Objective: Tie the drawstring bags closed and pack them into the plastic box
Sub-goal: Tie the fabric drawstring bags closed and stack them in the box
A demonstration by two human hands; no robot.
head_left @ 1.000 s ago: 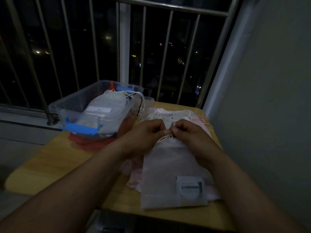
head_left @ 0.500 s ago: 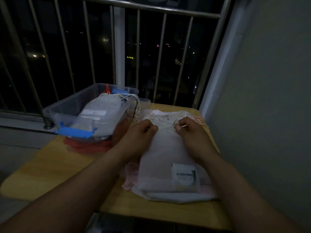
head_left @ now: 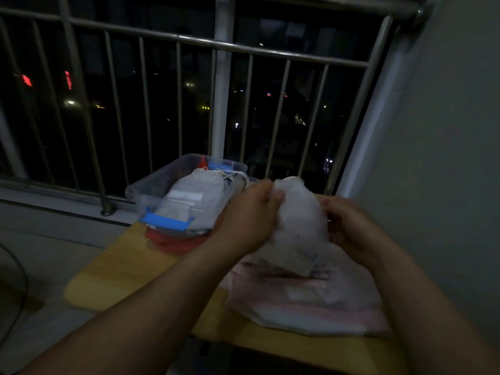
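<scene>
A white drawstring bag (head_left: pixel 299 228) hangs lifted above the table, blurred by motion. My left hand (head_left: pixel 247 215) grips its gathered top on the left side. My right hand (head_left: pixel 351 228) holds its right edge with curled fingers. Under the bag lies a flat pile of white and pink bags (head_left: pixel 311 299). The clear plastic box (head_left: pixel 151 190) with blue clips stands at the table's far left and has several tied white bags (head_left: pixel 194 198) in it.
The small wooden table (head_left: pixel 121 272) stands against a metal railing (head_left: pixel 221 47) with a dark night view behind. A grey wall (head_left: pixel 446 158) runs close on the right. Something red (head_left: pixel 176 242) lies under the box's near end.
The top bag lay flat on the pile while both hands worked its strings; now it is lifted off the pile, bunched between both hands. The camera view has tilted upward.
</scene>
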